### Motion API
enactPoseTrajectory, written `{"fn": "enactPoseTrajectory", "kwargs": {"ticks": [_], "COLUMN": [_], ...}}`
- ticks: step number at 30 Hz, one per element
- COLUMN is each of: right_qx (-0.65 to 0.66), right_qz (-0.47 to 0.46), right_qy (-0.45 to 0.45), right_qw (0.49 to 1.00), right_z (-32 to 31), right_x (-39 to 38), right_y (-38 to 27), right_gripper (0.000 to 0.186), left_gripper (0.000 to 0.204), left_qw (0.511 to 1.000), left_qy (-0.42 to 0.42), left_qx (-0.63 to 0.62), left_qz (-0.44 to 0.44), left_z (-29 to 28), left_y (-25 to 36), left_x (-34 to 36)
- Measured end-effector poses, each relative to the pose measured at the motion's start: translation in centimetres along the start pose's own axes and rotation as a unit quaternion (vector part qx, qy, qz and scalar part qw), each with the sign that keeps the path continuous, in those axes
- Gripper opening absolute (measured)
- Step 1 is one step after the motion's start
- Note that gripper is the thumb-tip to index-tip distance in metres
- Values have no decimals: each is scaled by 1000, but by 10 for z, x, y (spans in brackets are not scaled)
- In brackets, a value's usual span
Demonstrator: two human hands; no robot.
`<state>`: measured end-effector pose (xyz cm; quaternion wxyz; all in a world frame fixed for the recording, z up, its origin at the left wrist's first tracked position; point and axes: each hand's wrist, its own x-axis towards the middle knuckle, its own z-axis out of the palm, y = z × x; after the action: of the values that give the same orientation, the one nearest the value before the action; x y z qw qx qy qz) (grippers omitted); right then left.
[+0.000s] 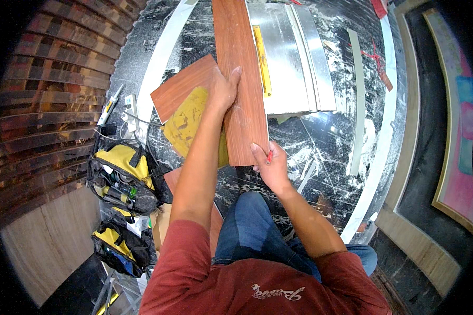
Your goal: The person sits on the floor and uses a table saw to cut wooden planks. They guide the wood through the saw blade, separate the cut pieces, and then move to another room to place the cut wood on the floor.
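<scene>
A long reddish-brown wood-grain plank (pixel 242 47) runs from the top edge toward my knees. My left hand (pixel 224 90) grips its left edge partway along, thumb lying on top and fingers partly hidden. At the near right corner, my right hand (pixel 271 165) pinches the plank with its thumb on the upper face. A slim red pencil or marker (pixel 269 156) is also held in that hand. Left of the plank, a shorter wood-grain piece (pixel 181 86) lies at an angle, partly over a crumpled yellow sheet (pixel 186 118).
A yellow level or ruler (pixel 262 60) lies along a shiny metal panel (pixel 286 58) to the right. Two black-and-yellow tool bags (pixel 123 168) stand at left, near a sealant tube (pixel 111 103) and a white power strip (pixel 131 113). White strips (pixel 386 126) border the scuffed black floor.
</scene>
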<state>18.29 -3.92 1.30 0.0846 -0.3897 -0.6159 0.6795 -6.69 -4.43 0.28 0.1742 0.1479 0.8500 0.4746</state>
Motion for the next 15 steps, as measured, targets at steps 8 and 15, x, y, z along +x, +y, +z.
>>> {"fn": "enactPoseTrajectory", "kwargs": {"ticks": [8,15], "right_qx": [19,-21], "right_qz": [16,2], "right_qy": [1,4], "right_qw": [1000,1000], "right_z": [-1,-5], "right_x": [-14,-28], "right_y": [-2,1], "right_gripper": [28,27], "left_gripper": [64,60], "left_qw": [1000,1000], "left_qy": [0,-10], "left_qx": [-12,-13], "left_qz": [-7,2], "left_z": [-4,-4], "left_y": [6,2], "left_x": [-17,-30]}}
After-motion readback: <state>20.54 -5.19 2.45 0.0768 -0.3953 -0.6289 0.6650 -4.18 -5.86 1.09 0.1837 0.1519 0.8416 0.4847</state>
